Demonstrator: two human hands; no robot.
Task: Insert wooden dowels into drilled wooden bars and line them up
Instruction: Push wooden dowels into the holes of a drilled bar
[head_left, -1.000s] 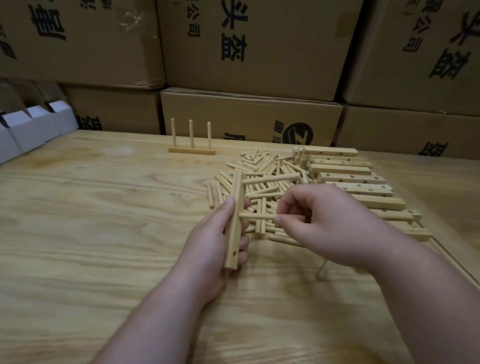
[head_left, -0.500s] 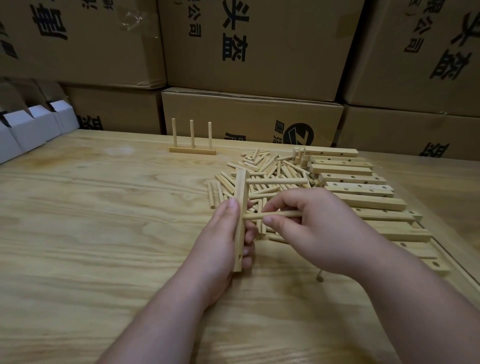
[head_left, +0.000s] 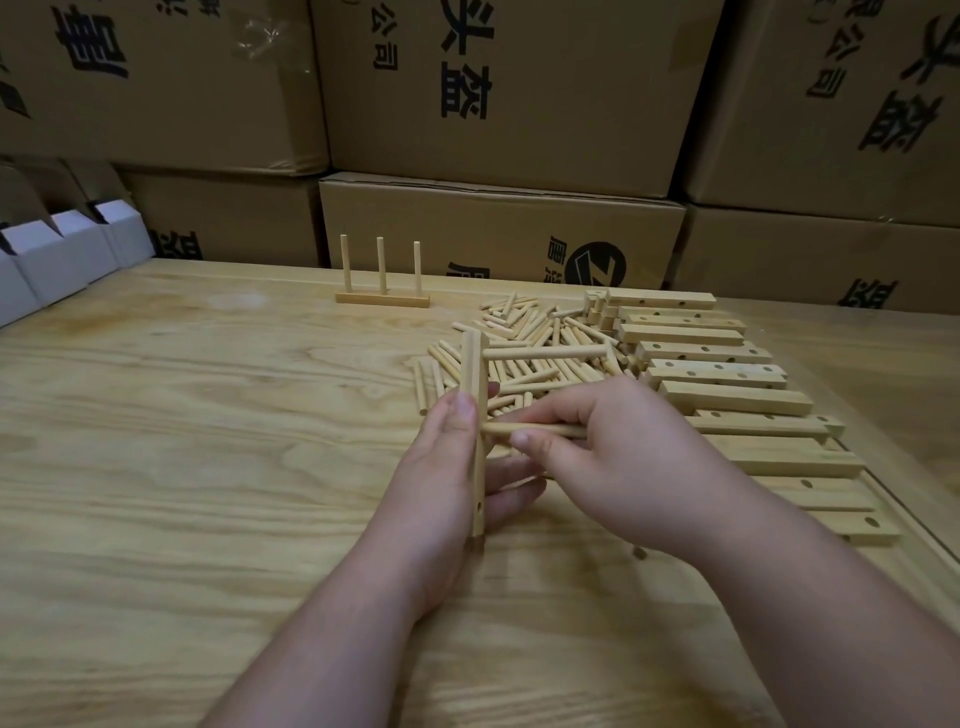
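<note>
My left hand (head_left: 441, 478) grips a drilled wooden bar (head_left: 477, 395) that points away from me, tilted up. One dowel (head_left: 545, 353) sticks out of the bar's far hole toward the right. My right hand (head_left: 623, 457) pinches a second dowel (head_left: 540, 430) whose left end sits at the bar's middle hole. An open hole shows near the bar's near end. Behind the hands lies a loose pile of dowels (head_left: 524, 332). To the right lies a row of drilled bars (head_left: 727, 374). A finished bar with three upright dowels (head_left: 382, 291) stands at the back.
Stacked cardboard boxes (head_left: 498, 228) wall off the back of the wooden table (head_left: 182, 415). Small white boxes (head_left: 62, 254) sit at the far left edge. The table's right edge runs just past the row of bars.
My right hand has pushed the second dowel leftward to the bar's middle hole. My left hand has turned the bar slightly more upright. The view has drifted a little.
</note>
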